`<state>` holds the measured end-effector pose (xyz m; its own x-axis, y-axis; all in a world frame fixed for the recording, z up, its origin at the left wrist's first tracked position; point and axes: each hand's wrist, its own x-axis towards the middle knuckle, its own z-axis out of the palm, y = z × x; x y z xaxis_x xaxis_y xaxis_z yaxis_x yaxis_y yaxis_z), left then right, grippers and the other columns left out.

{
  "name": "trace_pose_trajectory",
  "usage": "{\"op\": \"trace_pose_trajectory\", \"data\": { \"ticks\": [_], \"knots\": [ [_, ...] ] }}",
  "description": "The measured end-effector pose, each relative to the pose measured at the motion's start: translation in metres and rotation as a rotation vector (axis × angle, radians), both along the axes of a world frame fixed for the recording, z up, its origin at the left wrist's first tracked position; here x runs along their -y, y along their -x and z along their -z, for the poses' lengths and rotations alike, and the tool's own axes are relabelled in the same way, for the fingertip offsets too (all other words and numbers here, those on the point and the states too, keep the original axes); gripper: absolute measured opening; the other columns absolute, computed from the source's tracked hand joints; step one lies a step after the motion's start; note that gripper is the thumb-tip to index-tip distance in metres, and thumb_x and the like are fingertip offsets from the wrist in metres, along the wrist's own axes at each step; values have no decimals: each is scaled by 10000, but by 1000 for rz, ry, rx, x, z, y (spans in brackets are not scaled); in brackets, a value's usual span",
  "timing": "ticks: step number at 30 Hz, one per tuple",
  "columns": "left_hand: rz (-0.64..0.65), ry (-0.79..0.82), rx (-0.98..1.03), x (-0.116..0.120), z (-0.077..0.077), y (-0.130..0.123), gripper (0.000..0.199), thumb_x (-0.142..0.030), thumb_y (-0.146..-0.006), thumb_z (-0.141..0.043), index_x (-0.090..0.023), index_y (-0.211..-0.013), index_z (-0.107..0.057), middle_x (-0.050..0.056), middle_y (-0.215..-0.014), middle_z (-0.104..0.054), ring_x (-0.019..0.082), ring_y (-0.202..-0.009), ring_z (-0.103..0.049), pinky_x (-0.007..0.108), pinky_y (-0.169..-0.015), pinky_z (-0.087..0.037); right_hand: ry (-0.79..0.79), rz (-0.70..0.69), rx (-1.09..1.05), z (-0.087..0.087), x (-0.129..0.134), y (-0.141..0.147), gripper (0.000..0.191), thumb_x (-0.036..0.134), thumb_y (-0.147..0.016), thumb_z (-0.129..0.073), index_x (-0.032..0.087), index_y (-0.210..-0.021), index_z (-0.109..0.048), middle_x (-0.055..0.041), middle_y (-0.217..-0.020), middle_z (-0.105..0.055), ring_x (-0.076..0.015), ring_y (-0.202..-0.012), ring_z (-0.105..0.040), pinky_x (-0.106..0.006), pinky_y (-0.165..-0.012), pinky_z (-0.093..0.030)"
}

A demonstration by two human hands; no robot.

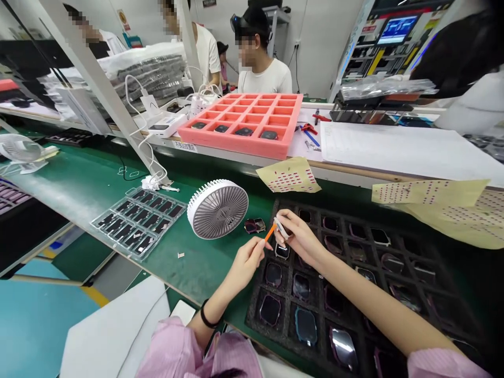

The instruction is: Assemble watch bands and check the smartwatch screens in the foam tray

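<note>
Shelf-edge label: beyond the hands and to their left, a white strip (185, 146) bears Chinese characters that appear to read "不良品放置区".
Small print: white marks on a dark watch face (282, 251) just below the hands, too small to read; no brand is legible.
Yellow sheets: one (289, 176) hangs beyond the hands, another (431, 191) off to their right, both with rows of red marks.
Left hand: the left hand (247, 262) pinches an orange stick (270, 232) between closed fingertips.
Right hand: the right hand (296, 233) grips a small pale piece (281, 229), fingers curled around it, at the stick's upper end.
Black foam tray (258, 315): under and right of the hands, its compartments holding watch-like pieces.
Green bench (212, 268): beneath the tray, running left.
White fan (218, 209): left of the hands, with a clear tray (138, 220) of dark parts farther left.
Pink foam tray (236, 140): on the shelf beyond the hands, four dark pieces in its near row.
Room: people in white tops (268, 79) beyond the shelf; a lit blue screen (397, 29) far right.
</note>
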<state>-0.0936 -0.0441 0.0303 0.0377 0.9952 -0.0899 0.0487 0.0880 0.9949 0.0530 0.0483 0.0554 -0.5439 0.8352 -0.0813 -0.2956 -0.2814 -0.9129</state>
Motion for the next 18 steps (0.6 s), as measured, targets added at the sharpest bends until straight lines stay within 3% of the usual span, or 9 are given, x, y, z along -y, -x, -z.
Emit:
{"op": "trace_pose_trajectory", "data": {
  "ticks": [4,14,18],
  "knots": [
    [34,2,56,-5,-7,-10,430,-558,-901,-416,-158,-814,-547,-79,-550,-303,54,-437,-242,193,-432,-213,127,24,-97,-15,13,6,341,427,-722,-751,220,-779,-486,91,-572,-505,-51,-377,-411,-185,-358,-359],
    [47,-16,-10,1,-18,-4,450,-536,-895,-440,-128,-815,-610,-80,-509,-298,54,-437,-249,204,-434,-194,89,56,-128,-13,14,4,341,433,-756,-729,211,-749,-470,99,-513,-468,-53,-359,-400,-205,-398,-421],
    [64,14,30,2,-27,-2,466,-539,-871,-485,-107,-793,-641,-78,-486,-307,47,-434,-237,207,-435,-174,27,27,-84,-17,18,5,327,435,-762,-721,218,-737,-478,115,-456,-386,-38,-314,-312,-175,-343,-301]
  ]
}}
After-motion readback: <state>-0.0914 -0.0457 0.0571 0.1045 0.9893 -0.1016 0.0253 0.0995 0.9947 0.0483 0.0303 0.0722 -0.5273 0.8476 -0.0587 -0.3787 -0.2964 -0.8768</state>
